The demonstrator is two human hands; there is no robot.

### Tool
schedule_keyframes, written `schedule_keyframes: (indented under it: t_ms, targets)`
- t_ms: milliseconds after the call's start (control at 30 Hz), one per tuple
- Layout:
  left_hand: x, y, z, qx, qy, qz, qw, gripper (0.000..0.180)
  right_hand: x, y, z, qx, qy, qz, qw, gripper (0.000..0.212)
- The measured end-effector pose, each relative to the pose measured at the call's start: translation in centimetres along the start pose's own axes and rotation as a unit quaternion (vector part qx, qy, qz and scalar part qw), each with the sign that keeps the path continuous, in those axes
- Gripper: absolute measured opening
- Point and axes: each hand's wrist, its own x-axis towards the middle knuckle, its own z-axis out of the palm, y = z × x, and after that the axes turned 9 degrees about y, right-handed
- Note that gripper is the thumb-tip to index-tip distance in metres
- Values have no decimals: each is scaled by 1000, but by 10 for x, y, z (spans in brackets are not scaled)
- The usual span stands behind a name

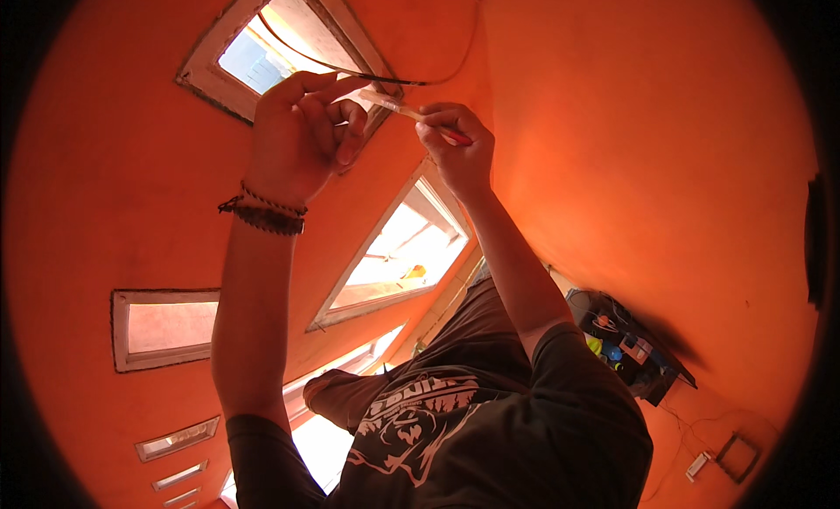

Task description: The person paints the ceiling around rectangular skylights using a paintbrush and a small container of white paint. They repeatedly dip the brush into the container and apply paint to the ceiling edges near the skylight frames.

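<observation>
A slim paintbrush with a pale head and a red handle end is pinched in the fingers of my right hand. Its tip points left, toward the lower right corner of the small window's frame. My left hand is raised beside it, forefinger stretched toward the brush tip and the other fingers loosely bent and apart. A thin dark cable hangs in a curve across the window, passing right by my left fingertips. Whether they touch it is unclear. Dark braided bracelets circle my left wrist.
Orange walls surround me. Further framed windows and a smaller one line the left wall. A dark shelf with mixed items is fixed at the right, with loose wires and a small dark frame below it.
</observation>
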Motion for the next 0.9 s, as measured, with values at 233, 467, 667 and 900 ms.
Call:
schedule_keyframes:
  t_ms: [233,467,667,900]
  targets:
    - [1,3,-3,-11,-34,-2,999,60,0,3,-16,-17,23,36,999,8]
    - [1,6,0,-7,-27,-9,1000,61,-4,-7,-4,0,-12,-7,1000,10]
    - [-2,10,-2,-11,-35,-21,999,60,-6,-23,-13,-56,5,-108,993,13]
    - [0,13,-2,-11,-42,-22,999,60,-5,-31,32,-192,-89,-237,948,13]
